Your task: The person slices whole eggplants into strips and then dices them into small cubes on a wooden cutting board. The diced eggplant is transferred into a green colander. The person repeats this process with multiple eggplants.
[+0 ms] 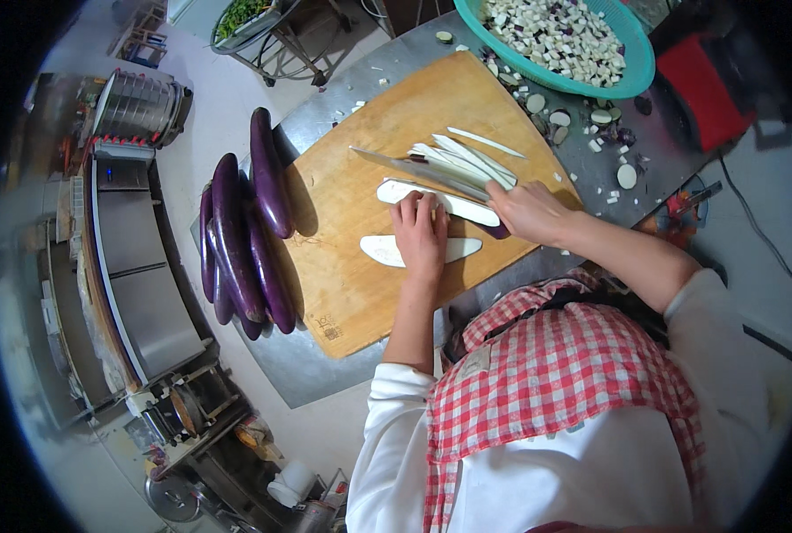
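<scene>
My right hand (529,212) grips a kitchen knife (422,174), its handle hidden in my fist and its blade pointing to the far left. Under the fingertips of my left hand (421,230) lies a stack of lengthwise eggplant slices (466,208), white flesh up, with purple skin showing at its right end. The blade runs along the stack's far side. Beyond it are several cut eggplant strips (472,160). A single flat eggplant slice (462,249) rests on the wooden cutting board (349,280), partly covered by my left hand.
Several whole eggplants (236,246) are piled at the board's left. A turquoise basket (639,66) of diced eggplant (556,40) stands at the far right. Round end pieces and scraps (601,117) litter the metal table (303,373). A red object (695,93) sits at the right edge.
</scene>
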`<state>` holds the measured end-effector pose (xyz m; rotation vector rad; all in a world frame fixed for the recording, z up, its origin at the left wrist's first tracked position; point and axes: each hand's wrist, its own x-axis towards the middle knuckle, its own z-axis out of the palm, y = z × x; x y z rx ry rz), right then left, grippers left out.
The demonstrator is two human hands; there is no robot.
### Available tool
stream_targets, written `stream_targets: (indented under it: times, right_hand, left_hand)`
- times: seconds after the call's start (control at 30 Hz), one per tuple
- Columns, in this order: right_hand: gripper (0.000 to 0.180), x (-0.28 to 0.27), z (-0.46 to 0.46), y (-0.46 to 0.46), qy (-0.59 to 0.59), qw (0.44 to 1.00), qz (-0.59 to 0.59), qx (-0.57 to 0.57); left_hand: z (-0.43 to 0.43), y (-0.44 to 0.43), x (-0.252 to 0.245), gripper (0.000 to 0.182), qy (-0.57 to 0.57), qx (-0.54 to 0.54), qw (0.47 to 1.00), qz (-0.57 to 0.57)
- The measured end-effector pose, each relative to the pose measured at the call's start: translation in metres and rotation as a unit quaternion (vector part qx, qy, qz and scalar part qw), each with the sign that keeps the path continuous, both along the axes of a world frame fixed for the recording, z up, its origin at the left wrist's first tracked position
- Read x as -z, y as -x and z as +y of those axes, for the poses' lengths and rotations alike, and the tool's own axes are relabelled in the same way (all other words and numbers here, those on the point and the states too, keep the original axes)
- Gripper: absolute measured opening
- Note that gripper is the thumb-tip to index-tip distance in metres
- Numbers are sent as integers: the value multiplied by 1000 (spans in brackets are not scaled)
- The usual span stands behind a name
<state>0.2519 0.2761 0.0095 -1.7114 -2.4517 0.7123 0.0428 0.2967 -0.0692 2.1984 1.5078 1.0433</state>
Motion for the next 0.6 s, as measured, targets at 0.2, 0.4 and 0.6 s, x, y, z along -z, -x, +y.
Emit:
stream_targets:
  times: [0.2, 0.4, 0.6]
  right_hand:
    - [22, -33, -26, -1, 13, 997, -71, -28]
    - [22, 2, 2, 15, 8, 1000, 6, -15]
    - [22, -55, -25, -16, 86, 995, -35, -21]
  left_hand:
    - [-4, 2, 3, 23, 5, 2, 1000, -2]
    - [-5, 3, 6, 24, 13, 6, 1000, -9]
    - [-2, 1, 9, 21, -4, -19, 1000, 10]
